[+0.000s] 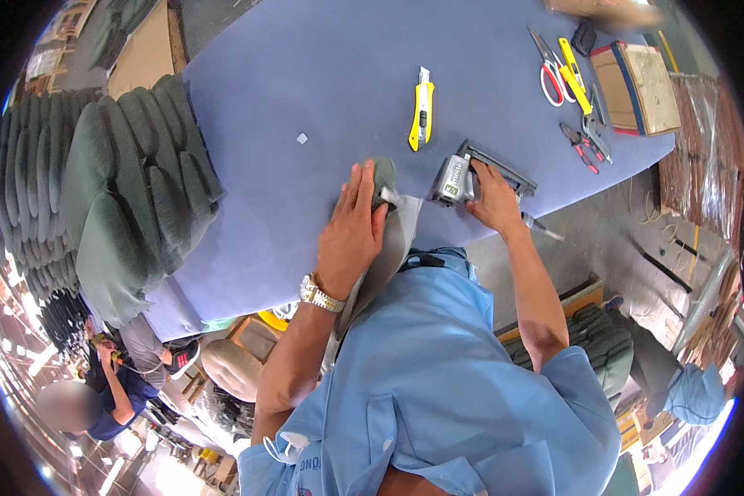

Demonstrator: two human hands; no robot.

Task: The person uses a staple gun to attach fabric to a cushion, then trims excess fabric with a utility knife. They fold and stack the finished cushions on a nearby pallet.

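Observation:
My left hand [351,231] has its fingers and thumb around the end of a dark green padded fabric piece [385,175]. A bit of white filling shows at its edge. Grey cloth [398,231] trails from it down the table edge, against my body. In my right hand [494,197] is a pneumatic staple gun [452,178], silver and black, gripped at its handle and lying low over the table; a hose fitting hangs off its back. Beyond both hands a yellow utility knife [422,112] lies on the blue table, its blade end pointing away.
Green padded covers [132,190] are stacked along the left side of the blue table [289,74]. At the right lie red-handled scissors [551,78], yellow tools [576,78], red-handled pliers [583,149] and a wooden box [636,87]. A person [124,388] works at lower left, another [678,380] at lower right.

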